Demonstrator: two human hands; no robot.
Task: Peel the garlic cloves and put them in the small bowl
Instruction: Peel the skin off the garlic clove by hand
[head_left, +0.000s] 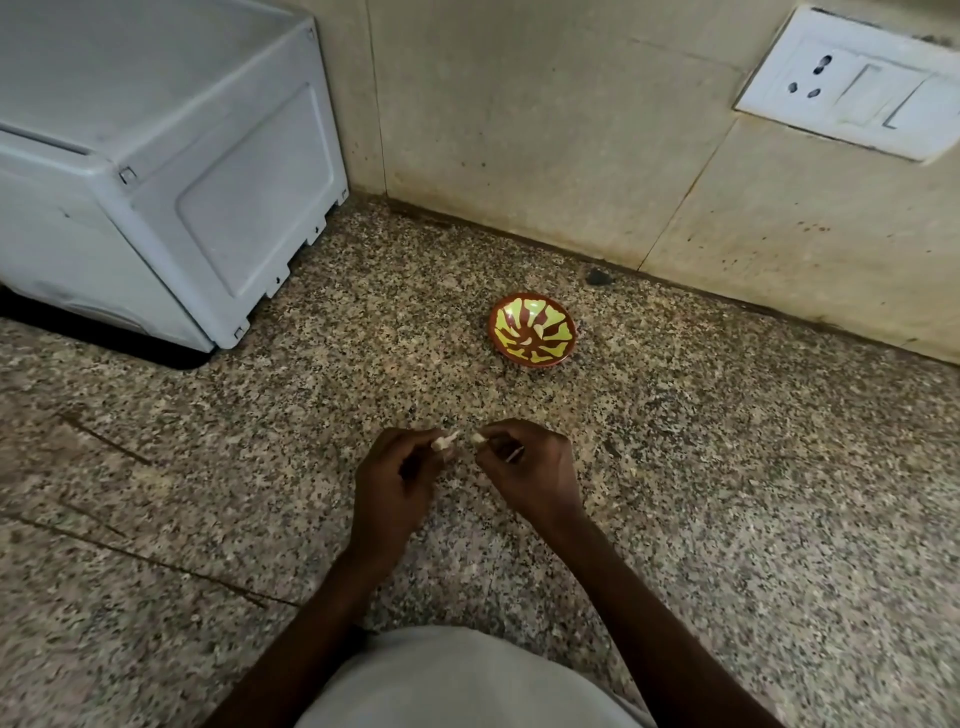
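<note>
Speckled granite countertop (727, 493) fills most of the head view, meeting a beige tiled wall (545, 130) at the back. Small bowl (532, 329), brown with a yellow-green pattern, sits on the counter near the wall, well apart from both hands; two pale peeled cloves (532, 336) lie inside it near the centre. Left hand (395, 488) is held above the counter in the lower middle, fingers curled, thumb and fingertips pinching a pale garlic clove (444, 442) at its tip. Right hand (524, 467) is just beside it, fingers curled likewise, pinching a small pale piece (477, 439) between thumb and forefinger; cannot tell whether this piece is skin or garlic flesh. The clove and the piece are close but apart, a narrow gap between them. A thin pale sliver (514, 456) shows against the right hand's fingers; unclear what it is. White appliance (156, 171) stands on the counter at the left rear. White socket-and-switch plate (852, 85) is mounted on the wall at the upper right. A pale garment (457, 680) shows at the bottom edge.
</note>
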